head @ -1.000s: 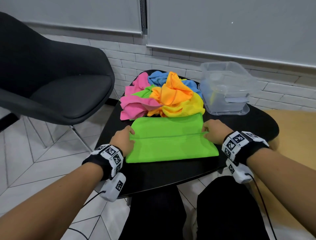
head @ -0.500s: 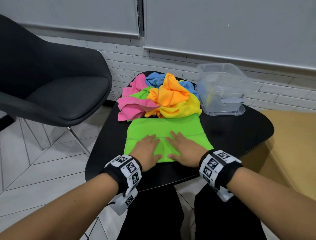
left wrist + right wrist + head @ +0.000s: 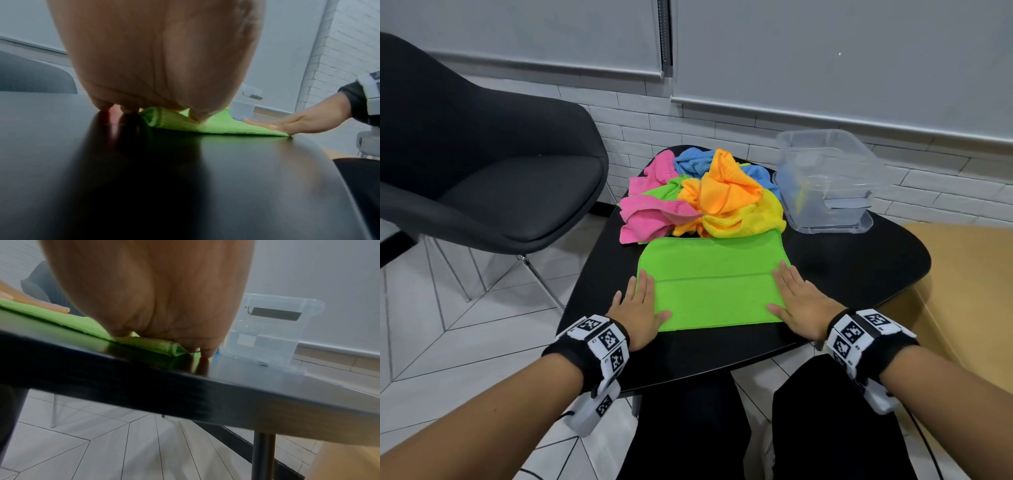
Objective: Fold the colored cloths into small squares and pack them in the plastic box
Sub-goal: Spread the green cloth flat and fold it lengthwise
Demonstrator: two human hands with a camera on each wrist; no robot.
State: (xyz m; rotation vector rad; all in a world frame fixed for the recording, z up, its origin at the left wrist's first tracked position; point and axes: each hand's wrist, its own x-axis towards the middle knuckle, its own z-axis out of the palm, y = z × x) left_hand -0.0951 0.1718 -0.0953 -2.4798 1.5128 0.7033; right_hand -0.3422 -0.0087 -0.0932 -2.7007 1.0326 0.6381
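A green cloth (image 3: pixel 714 284) lies folded flat on the black table (image 3: pixel 842 267), a fold edge running across its middle. My left hand (image 3: pixel 640 305) presses flat on the cloth's left end, fingers straight. My right hand (image 3: pixel 796 301) presses flat on its right end. In the left wrist view the green cloth (image 3: pixel 218 126) shows under my palm, with the right hand (image 3: pixel 296 123) flat beyond. In the right wrist view the cloth's folded end (image 3: pixel 144 344) lies under my palm. Behind lies a crumpled pile of cloths (image 3: pixel 702 198), pink, blue, orange and yellow. The clear plastic box (image 3: pixel 828 178) stands at the back right.
A black chair (image 3: pixel 482 164) stands to the left of the table. A wooden surface (image 3: pixel 969 291) lies to the right. A white brick wall runs close behind the table. The plastic box (image 3: pixel 271 327) sits near the table's far edge. My legs are under the near edge.
Half a second ago both hands lay together at the cloth's middle; they have slid apart to its left and right ends, smoothing it flat.
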